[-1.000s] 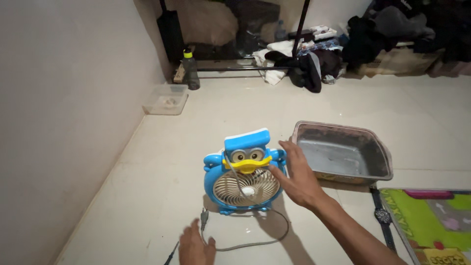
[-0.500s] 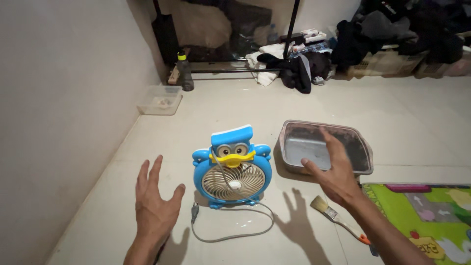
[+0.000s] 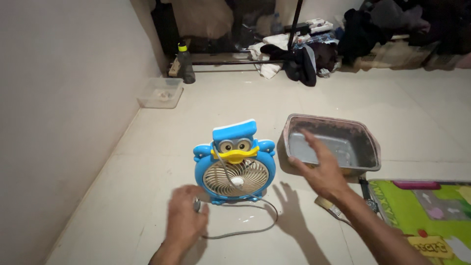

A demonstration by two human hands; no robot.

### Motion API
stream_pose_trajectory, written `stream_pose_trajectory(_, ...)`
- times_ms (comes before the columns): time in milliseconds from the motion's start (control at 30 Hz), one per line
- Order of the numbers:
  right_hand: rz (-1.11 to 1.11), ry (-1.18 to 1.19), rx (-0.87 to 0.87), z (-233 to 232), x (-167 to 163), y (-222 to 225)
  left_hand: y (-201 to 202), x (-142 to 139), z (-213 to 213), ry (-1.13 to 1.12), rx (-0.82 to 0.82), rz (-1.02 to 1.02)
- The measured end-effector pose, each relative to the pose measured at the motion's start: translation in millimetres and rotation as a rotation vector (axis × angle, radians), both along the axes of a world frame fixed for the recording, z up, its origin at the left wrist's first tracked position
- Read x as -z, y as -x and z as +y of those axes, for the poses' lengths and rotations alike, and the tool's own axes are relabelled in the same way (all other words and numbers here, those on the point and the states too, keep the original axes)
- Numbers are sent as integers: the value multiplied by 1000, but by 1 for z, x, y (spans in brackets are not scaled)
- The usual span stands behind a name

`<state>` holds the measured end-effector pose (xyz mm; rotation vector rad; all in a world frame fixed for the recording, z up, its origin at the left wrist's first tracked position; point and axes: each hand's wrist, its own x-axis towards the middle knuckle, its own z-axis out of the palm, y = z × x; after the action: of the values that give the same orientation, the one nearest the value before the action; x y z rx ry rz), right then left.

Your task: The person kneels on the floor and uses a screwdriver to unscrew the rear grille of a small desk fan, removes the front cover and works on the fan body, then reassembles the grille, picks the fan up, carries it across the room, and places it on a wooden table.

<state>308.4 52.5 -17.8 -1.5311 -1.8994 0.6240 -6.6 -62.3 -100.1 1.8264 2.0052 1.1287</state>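
Note:
A small blue duck-shaped fan (image 3: 234,164) stands upright on the pale tiled floor, facing me. Its grey cord (image 3: 255,223) loops on the floor in front of it. My left hand (image 3: 184,221) is low at the fan's front left, fingers curled over the plug end of the cord; the grip itself is blurred. My right hand (image 3: 319,169) hovers open, fingers spread, to the right of the fan, in front of a grey plastic tub (image 3: 365,137).
A paintbrush (image 3: 329,208) lies on the floor under my right forearm. A green play mat (image 3: 427,211) covers the right corner. A clear lidded box (image 3: 160,93) and a dark bottle (image 3: 184,63) stand by the left wall. Clothes are heaped at the back.
My left hand dropped from open and raised to curled over the cord's plug end. My right hand shifted left, from over the tub toward the fan.

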Motion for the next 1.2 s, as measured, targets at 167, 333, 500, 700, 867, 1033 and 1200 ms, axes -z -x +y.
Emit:
stream_pose_trajectory(167, -19, -76, -134, 3, 9, 27, -37, 50, -10, 153, 178, -1)
stream_pose_trajectory(333, 3, -169, -246, 5, 19, 49, -68, 106, -13, 490, 283, 318)
stream_pose_trajectory(500, 32, -93, -255, 1, 24, 61, -75, 124, -19, 597, 350, 357)
stream_pose_trajectory(700, 55, -53, -225, -5, 25, 63, -67, 67, -17, 182, -22, -99)
stream_pose_trajectory(867, 76, 4, -223, -3, 30, 61, -67, -8, 14, 239, -199, -190)
stream_pose_trajectory(1033, 62, -79, -296, -2, 35, 61, -62, -17, 31, 237, -304, -100)
stream_pose_trajectory(1200, 8, 13, -250, -7, 35, 66, -40, -3, 30, -36, -383, -170)
